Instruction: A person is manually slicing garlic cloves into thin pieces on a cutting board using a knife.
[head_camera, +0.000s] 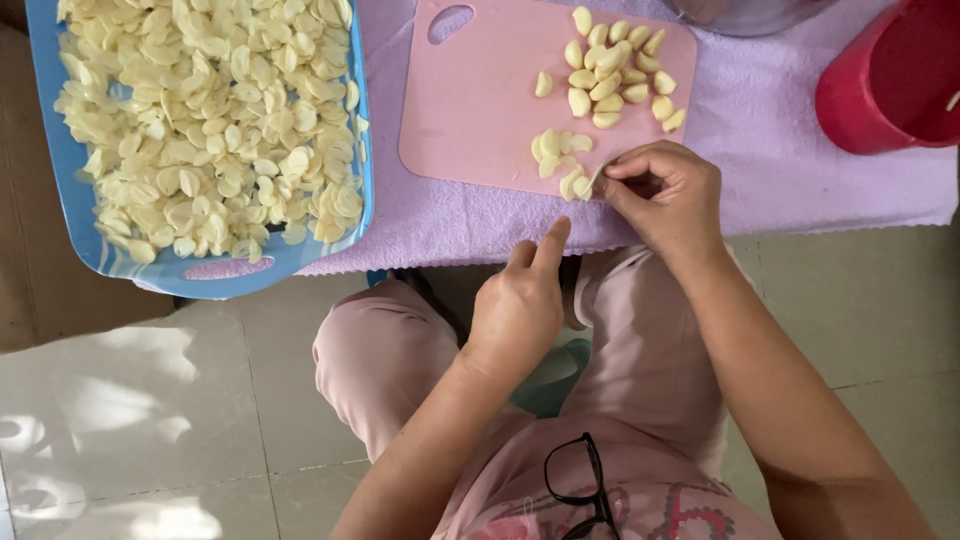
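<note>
Right hand (662, 195) pinches a small blade at the sliced pale garlic cloves (562, 165) on pink plastic cutting board (480, 110); left hand (520, 300) loosely curled, off-board. Judgement: steady each clove, slice thin

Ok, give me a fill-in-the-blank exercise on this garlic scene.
1. The whole peeled cloves lie on a ____ cutting board.
2. The sliced garlic fills a ____ tray.
3. The right hand pinches garlic at the board's ____ edge.
4. The left hand holds ____.

Missing words: pink; blue; near; nothing
</note>
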